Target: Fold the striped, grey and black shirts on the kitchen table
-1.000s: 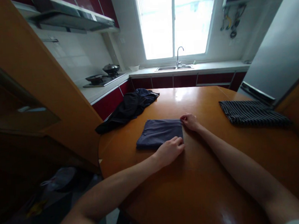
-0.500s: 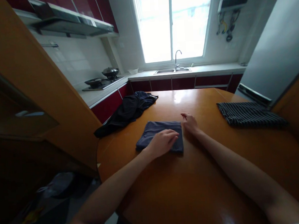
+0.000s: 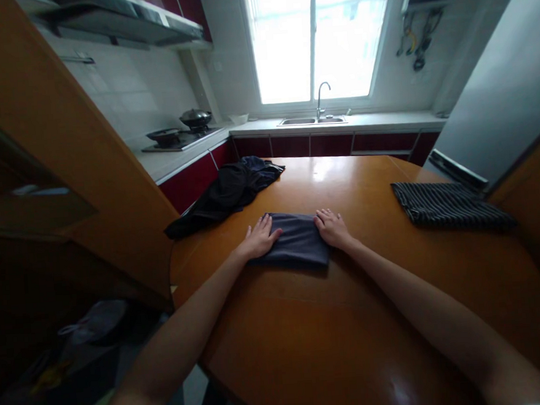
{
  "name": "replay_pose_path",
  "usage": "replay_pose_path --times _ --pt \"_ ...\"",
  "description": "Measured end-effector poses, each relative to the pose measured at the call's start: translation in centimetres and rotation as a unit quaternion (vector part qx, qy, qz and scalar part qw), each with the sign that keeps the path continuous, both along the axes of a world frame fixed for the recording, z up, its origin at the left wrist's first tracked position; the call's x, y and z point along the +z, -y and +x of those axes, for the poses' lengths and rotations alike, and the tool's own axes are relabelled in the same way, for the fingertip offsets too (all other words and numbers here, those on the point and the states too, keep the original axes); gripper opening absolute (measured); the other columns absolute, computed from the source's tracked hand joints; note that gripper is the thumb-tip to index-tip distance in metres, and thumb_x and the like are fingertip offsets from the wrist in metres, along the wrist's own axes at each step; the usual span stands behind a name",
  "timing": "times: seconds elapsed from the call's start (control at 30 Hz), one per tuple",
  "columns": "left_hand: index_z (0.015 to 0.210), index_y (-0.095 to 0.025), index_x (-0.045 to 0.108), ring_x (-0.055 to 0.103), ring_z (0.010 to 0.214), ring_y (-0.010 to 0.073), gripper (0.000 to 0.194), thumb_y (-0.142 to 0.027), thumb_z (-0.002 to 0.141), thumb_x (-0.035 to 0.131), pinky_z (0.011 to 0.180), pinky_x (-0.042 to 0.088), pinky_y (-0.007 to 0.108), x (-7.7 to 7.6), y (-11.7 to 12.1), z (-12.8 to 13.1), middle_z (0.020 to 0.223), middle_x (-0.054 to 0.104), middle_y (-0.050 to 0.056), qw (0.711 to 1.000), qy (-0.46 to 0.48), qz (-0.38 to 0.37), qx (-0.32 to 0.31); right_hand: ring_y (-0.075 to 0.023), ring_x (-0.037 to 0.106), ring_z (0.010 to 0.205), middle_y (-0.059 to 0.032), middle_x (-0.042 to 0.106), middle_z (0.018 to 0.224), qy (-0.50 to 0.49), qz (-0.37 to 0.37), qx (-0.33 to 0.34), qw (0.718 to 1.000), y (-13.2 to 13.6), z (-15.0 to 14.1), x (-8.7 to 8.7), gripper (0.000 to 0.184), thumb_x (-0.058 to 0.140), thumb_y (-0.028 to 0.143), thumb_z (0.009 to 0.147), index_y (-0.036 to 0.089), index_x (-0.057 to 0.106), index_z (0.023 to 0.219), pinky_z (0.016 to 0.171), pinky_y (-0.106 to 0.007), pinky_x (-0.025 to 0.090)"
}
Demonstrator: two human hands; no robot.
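Observation:
A folded grey-blue cloth point(image 3: 298, 240), perhaps a garment, lies flat on the wooden table point(image 3: 352, 320) in front of me. My left hand point(image 3: 257, 237) rests on its left side, fingers spread and palm down. On the right edge of the cloth lies my right hand point(image 3: 331, 228), its fingers stretched out over the upper right corner. Neither hand grips the fabric. The parts of the cloth beneath my palms are hidden.
Dark crumpled clothing point(image 3: 232, 190) lies at the table's back left. A folded black striped cloth point(image 3: 450, 205) is on the right. Beyond are a stove with a lidded pan point(image 3: 196, 118), a sink point(image 3: 313, 120) and a fridge point(image 3: 497, 82).
My left hand has moved from the middle of the cloth to its left side and spread its fingers. My right hand has come from beside the cloth onto its right edge.

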State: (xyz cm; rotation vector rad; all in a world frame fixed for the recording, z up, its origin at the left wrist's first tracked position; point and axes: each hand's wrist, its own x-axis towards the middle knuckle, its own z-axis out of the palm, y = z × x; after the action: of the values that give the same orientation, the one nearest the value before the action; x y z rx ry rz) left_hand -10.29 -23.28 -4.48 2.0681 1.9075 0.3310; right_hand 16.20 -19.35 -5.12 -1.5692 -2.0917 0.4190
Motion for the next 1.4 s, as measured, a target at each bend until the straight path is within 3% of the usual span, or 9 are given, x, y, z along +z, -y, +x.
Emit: replay_pose_path --times 0.17,0.3,0.43,0.6,0.8,0.9,1.0,1.2,1.4 --pt "0.152 -0.005 0.039 0.028 0.15 0.0286 0.072 -0.054 0.102 0.022 0.122 0.019 0.045 0.7 -1.6 -2.0 0.159 0.034 0.021 0.996 0.071 0.046 0.031 -0.0256 0.032 0.148 -0.0195 0.042 0.156 -0.044 0.058 -0.043 0.996 0.0 1.1 1.4 0.053 0.025 0.033 0.105 0.008 0.05 0.145 0.12 -0.047 0.024" --pt "0.15 -0.007 0.044 0.031 0.149 0.0205 0.066 -0.049 0.102 0.027 0.123 0.02 0.032 1.8 -1.6 -2.1 0.159 0.038 0.014 0.992 0.082 0.089 -0.027 -0.0234 0.026 0.151 -0.014 0.04 0.158 -0.039 0.142 0.121 0.982 4.4 -2.0 2.3 0.052 0.031 0.039 0.105 0.014 0.052 0.145 0.123 -0.044 0.018" --pt "0.153 -0.016 0.042 0.018 0.154 0.023 0.062 -0.047 0.101 0.03 0.124 0.013 0.041 1.4 -1.1 -1.5 0.163 0.03 0.008 0.988 0.055 0.068 -0.125 -0.03 0.019 0.153 -0.0186 0.027 0.163 0.059 0.084 0.289 0.952 10.4 -5.5 1.7 0.069 0.039 0.055 0.101 0.012 0.037 0.155 0.123 -0.053 0.014" --pt "0.157 -0.022 0.034 0.008 0.155 0.0304 0.061 -0.049 0.102 0.029 0.121 0.008 0.057 0.5 -1.3 -1.8 0.167 0.018 0.007 0.994 0.009 -0.001 -0.107 -0.0353 0.004 0.154 -0.0266 0.011 0.164 0.083 0.067 0.36 0.927 14.7 -6.4 1.2 0.087 0.046 0.062 0.096 0.003 0.027 0.157 0.123 -0.055 0.009" --pt "0.147 -0.014 0.05 0.029 0.15 0.0239 0.057 -0.039 0.095 0.05 0.123 0.018 0.038 1.6 -1.1 -2.1 0.16 0.036 0.011 0.99 0.133 0.047 -0.025 -0.0257 0.033 0.148 -0.0165 0.042 0.156 -0.032 0.061 0.482 0.874 16.7 -6.2 2.9 0.048 0.047 0.046 0.102 0.017 0.058 0.138 0.12 -0.044 0.026" --pt "0.141 -0.008 0.054 0.04 0.144 0.0248 0.052 -0.029 0.094 0.051 0.12 0.026 0.035 2.3 -1.1 -2.5 0.153 0.047 0.017 0.98 0.177 0.07 0.05 -0.0209 0.058 0.124 -0.0106 0.066 0.131 -0.147 0.099 0.417 0.892 16.1 -6.3 4.3 0.027 0.05 0.029 0.1 0.02 0.068 0.119 0.108 -0.036 0.042" --pt "0.135 -0.008 0.058 0.06 0.125 0.028 0.047 -0.026 0.093 0.052 0.106 0.046 0.037 2.8 -0.9 -3.4 0.134 0.062 0.02 0.97 0.206 0.047 0.116 -0.0194 0.064 0.103 -0.0081 0.071 0.109 -0.205 0.122 0.272 0.932 12.9 -5.5 5.3 0.023 0.052 0.018 0.094 0.021 0.069 0.11 0.094 -0.034 0.048" --pt "0.119 -0.011 0.061 0.072 0.073 0.0199 0.042 -0.033 0.085 0.071 0.063 0.057 0.029 4.2 0.8 -5.0 0.093 0.072 0.012 0.932 0.311 -0.073 0.172 -0.0218 0.067 0.091 -0.012 0.072 0.103 -0.109 -0.008 -0.019 0.994 3.4 -0.4 5.2 0.033 0.061 0.026 0.09 0.015 0.065 0.121 0.081 -0.031 0.049" --pt "0.12 -0.012 0.06 0.069 0.072 0.0168 0.057 -0.032 0.072 0.085 0.063 0.055 0.026 5.3 1.6 -5.2 0.091 0.072 0.009 0.901 0.378 -0.133 0.17 -0.0247 0.07 0.084 -0.0121 0.072 0.079 -0.096 -0.101 -0.063 0.988 0.5 1.4 3.4 0.011 0.073 0.025 0.08 0.015 0.071 0.084 0.07 -0.027 0.048"
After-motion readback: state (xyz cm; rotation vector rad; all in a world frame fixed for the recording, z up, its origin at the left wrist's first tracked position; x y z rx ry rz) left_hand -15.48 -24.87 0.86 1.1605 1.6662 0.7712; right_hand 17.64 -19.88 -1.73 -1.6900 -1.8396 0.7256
